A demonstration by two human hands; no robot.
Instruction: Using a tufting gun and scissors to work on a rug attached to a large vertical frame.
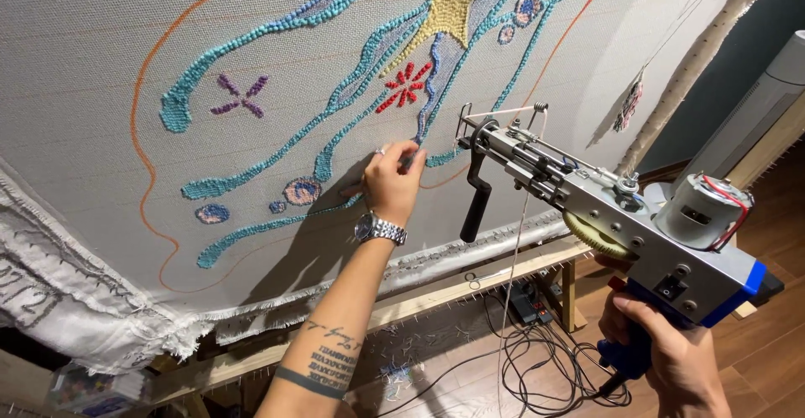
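Note:
A grey tufting cloth (101, 66) is stretched on a wooden frame (470, 280), with teal lines, a yellow star (449, 9), a red mark (407, 85) and a purple mark (240, 97) tufted into it. My left hand (390, 181), with a metal wristwatch (379, 229), reaches to the cloth with fingertips pinched at a teal line near the gun's tip. My right hand (667, 355) grips the blue handle of a grey tufting gun (620, 217). The gun's needle end (464, 135) sits close to the cloth, a pale yarn running through it.
Black cables (545, 359) coil on the wooden floor below the frame. Frayed cloth edges (109, 317) hang along the lower rail. A small yarn bundle (627, 106) hangs on the cloth at right. A grey tower-shaped appliance (755, 108) stands at far right.

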